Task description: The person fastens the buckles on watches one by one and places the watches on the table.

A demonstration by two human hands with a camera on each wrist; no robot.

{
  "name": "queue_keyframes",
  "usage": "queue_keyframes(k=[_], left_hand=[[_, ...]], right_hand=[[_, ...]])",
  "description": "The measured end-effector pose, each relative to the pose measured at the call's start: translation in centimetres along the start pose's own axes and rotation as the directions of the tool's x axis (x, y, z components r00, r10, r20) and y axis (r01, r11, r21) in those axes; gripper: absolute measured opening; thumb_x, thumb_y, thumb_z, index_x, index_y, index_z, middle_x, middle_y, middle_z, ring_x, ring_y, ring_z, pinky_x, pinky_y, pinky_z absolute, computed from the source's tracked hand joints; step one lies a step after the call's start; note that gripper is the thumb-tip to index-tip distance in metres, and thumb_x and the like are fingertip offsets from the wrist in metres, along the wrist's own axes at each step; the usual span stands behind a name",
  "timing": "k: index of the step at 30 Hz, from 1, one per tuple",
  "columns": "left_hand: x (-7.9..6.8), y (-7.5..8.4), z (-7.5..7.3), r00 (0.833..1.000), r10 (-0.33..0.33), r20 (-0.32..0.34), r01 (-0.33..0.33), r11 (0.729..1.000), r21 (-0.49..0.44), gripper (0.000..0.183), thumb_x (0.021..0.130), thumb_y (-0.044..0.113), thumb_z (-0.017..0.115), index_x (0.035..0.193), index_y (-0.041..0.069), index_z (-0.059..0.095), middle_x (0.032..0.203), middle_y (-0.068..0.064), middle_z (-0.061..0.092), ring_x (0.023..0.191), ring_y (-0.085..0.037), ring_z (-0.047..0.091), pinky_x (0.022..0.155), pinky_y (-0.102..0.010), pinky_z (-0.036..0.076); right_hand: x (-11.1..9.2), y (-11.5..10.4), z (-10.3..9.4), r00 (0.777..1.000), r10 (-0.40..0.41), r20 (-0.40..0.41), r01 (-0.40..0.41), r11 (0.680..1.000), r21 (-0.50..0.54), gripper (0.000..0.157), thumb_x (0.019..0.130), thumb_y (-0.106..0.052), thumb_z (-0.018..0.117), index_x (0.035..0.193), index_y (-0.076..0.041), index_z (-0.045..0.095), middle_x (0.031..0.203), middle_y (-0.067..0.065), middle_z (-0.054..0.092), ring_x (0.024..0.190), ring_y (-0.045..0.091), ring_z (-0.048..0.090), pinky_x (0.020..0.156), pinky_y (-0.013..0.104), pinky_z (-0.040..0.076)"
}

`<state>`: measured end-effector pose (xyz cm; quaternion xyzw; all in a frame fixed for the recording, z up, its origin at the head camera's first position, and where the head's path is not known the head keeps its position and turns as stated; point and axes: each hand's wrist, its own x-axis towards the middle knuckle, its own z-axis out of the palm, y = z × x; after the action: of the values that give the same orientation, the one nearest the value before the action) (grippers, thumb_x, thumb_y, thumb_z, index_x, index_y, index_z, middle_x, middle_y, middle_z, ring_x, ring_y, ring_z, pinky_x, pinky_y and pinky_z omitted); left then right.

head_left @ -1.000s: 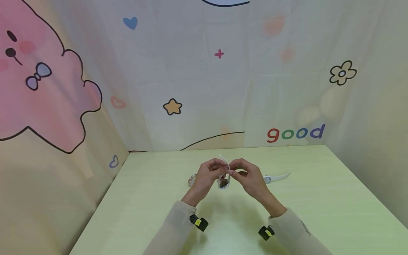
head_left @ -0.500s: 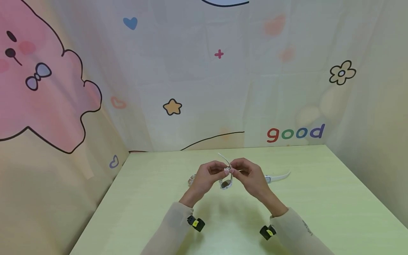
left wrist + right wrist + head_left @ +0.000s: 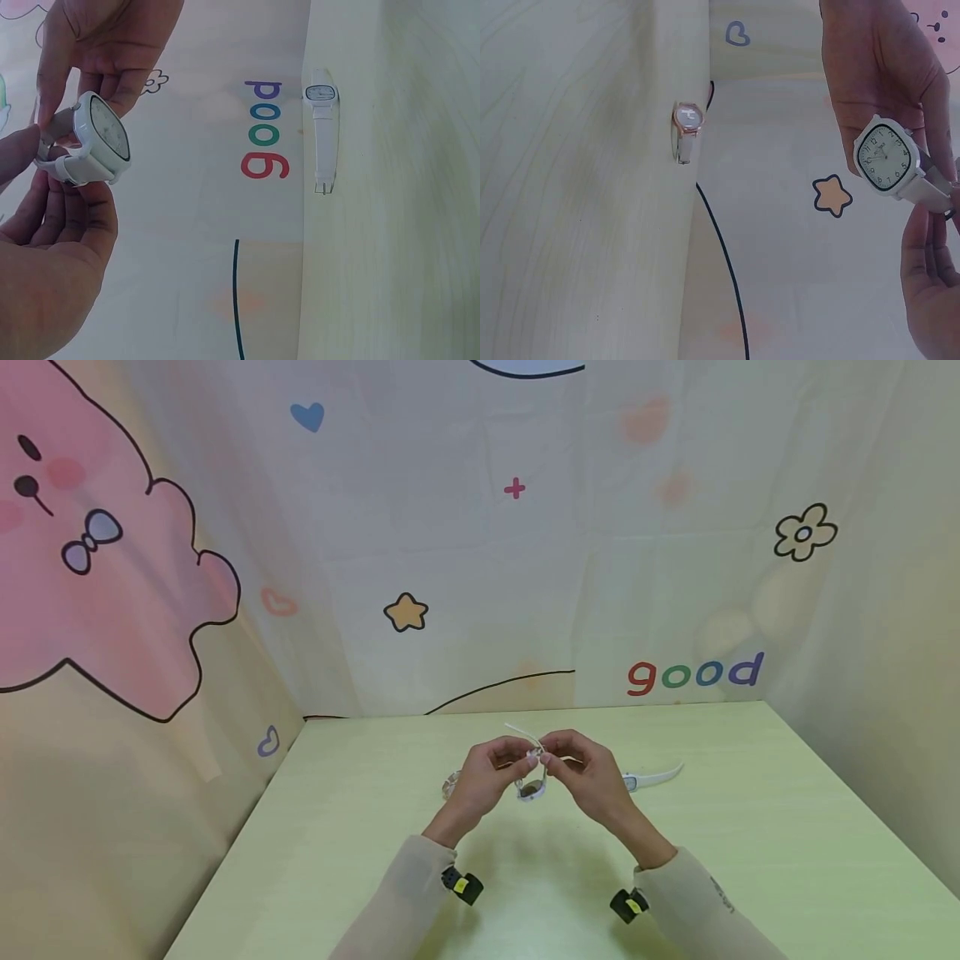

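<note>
The square white watch (image 3: 887, 156) is up in the air over the table (image 3: 337, 843), face part low and its strap (image 3: 928, 196) bent round, and the left hand (image 3: 483, 781) and the right hand (image 3: 592, 777), one on each side of it, both pinch that strap near the top with thumb and fingers. To the left of the square white watch, a round watch (image 3: 688, 118) with a pinkish gold rim is on the table, and to its right is an oval watch (image 3: 322, 93). Behind it hangs a pale cloth (image 3: 465, 527) with the word "good" in bright letters.
</note>
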<state>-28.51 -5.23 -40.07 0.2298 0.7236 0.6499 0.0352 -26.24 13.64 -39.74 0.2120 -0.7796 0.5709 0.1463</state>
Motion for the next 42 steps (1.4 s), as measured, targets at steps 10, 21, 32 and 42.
queue_keyframes(k=[10, 21, 32, 42], left_hand=[[0.18, 0.05, 0.24, 0.999, 0.022, -0.029, -0.022, 1.000, -0.007, 0.025, 0.094, 0.021, 0.067, 0.113, 0.005, 0.067, 0.108, -0.014, 0.067, 0.094, -0.010, 0.063, 0.087, -0.024, 0.054], [0.27, -0.15, -0.11, 0.999, 0.033, -0.014, -0.033, 0.999, -0.008, 0.028, 0.096, 0.024, 0.065, 0.116, 0.005, 0.067, 0.108, -0.017, 0.068, 0.088, -0.016, 0.064, 0.082, -0.029, 0.057], [0.17, 0.10, -0.10, 0.999, 0.031, -0.044, -0.033, 0.998, -0.048, 0.023, 0.092, 0.015, 0.070, 0.112, 0.004, 0.070, 0.098, -0.016, 0.072, 0.080, -0.009, 0.068, 0.077, -0.029, 0.059], [0.03, -0.63, -0.13, 1.000, 0.029, -0.002, -0.029, 0.994, 0.104, 0.030, 0.092, 0.032, 0.069, 0.114, 0.013, 0.073, 0.109, -0.008, 0.074, 0.094, -0.021, 0.069, 0.078, -0.029, 0.058]], right_hand=[[0.05, 0.18, 0.14, 1.000, 0.006, 0.009, -0.006, 1.000, 0.024, 0.018, 0.095, -0.013, 0.065, 0.111, -0.005, 0.066, 0.103, 0.013, 0.067, 0.094, 0.011, 0.064, 0.081, 0.017, 0.055], [-0.03, -0.05, -0.05, 1.000, 0.016, 0.006, -0.016, 1.000, 0.012, 0.019, 0.096, -0.016, 0.064, 0.112, -0.007, 0.068, 0.108, 0.012, 0.069, 0.099, 0.014, 0.065, 0.083, 0.018, 0.055], [0.07, -0.10, -0.34, 0.998, 0.010, -0.063, -0.011, 1.000, -0.008, 0.018, 0.094, -0.017, 0.067, 0.110, -0.009, 0.068, 0.108, 0.010, 0.069, 0.097, 0.002, 0.063, 0.079, 0.019, 0.056], [0.23, -0.62, -0.56, 0.996, -0.039, -0.077, 0.038, 0.999, -0.015, 0.020, 0.092, -0.014, 0.070, 0.110, -0.007, 0.069, 0.108, 0.012, 0.070, 0.095, 0.004, 0.063, 0.077, 0.018, 0.055]])
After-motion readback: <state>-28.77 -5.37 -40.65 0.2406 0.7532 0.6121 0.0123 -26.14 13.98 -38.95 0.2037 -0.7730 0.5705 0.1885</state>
